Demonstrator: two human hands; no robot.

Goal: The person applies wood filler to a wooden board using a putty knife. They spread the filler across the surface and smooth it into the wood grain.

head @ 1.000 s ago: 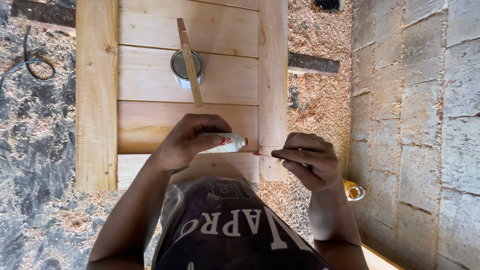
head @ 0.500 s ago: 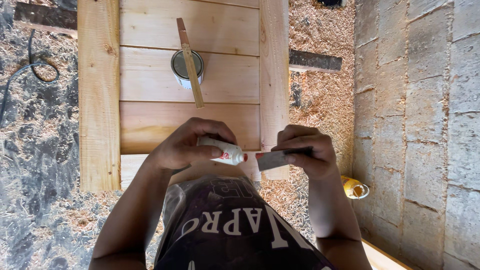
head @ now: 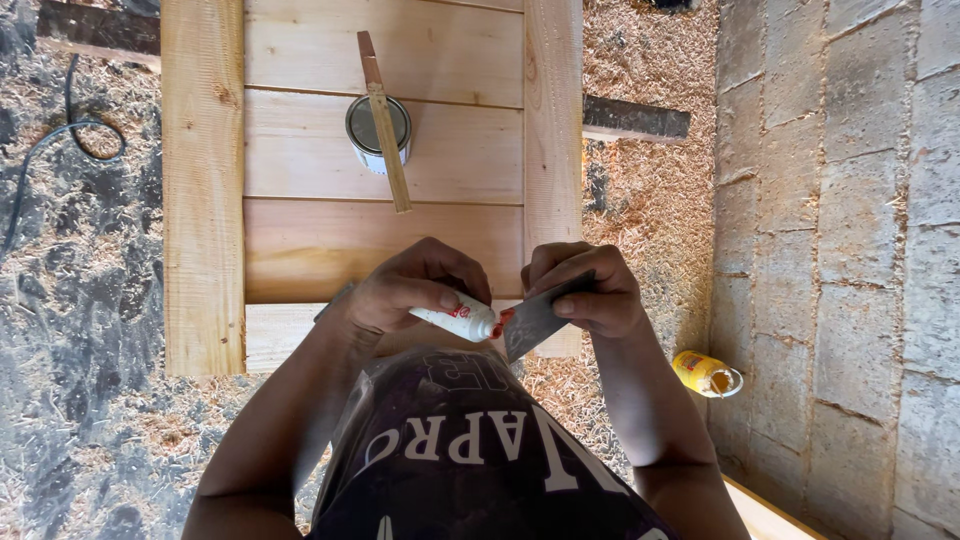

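Hands (head: 500, 290) now together, tube (head: 458, 319) against scraper (head: 535, 320).

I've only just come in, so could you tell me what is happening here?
A person stands over a wooden panel on a sawdust-covered floor. The left hand squeezes a small white tube, its red tip at a flat metal blade held in the right hand. A tin can with a wooden stick across it sits on the panel.

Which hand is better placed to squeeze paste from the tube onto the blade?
Left, likely. The left hand already wraps the white tube, its red nozzle at the flat metal blade. The right hand is busy pinching that blade, held tilted toward the nozzle.
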